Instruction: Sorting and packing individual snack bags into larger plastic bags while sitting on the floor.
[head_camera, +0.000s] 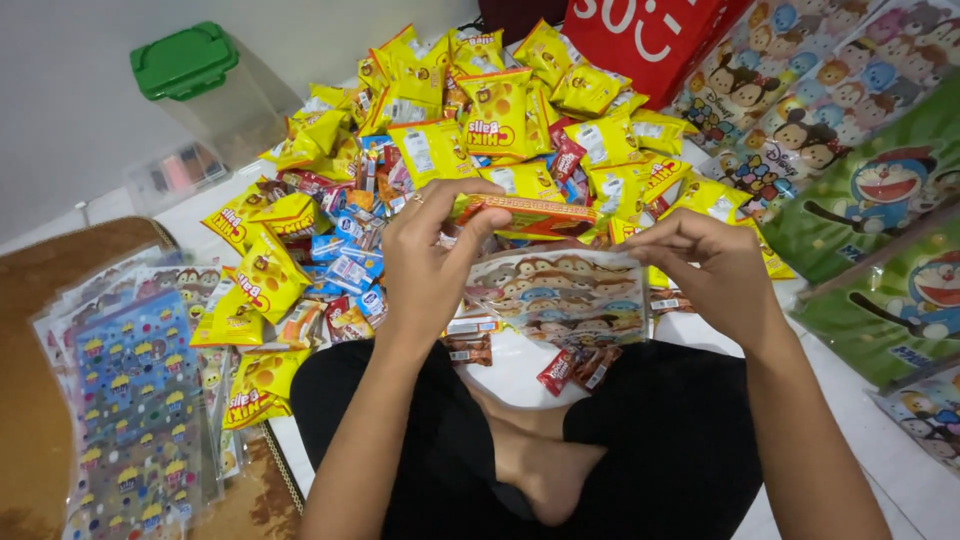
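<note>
My left hand (430, 262) grips an orange and red snack packet (535, 215) and holds it over the mouth of a small clear bag printed with cartoon faces (560, 295). My right hand (705, 265) pinches the top right edge of that bag, holding it up above my crossed legs. A few small red and brown sweets (572, 370) lie on the floor just below the bag.
A big heap of yellow snack packets (500, 120) and small blue and red sweets (345, 250) covers the floor ahead. Patterned clear bags (130, 400) lie stacked at left. Cartoon gift bags (880, 190) stand at right, a red bag (640, 35) behind, a green-lidded container (200, 85) far left.
</note>
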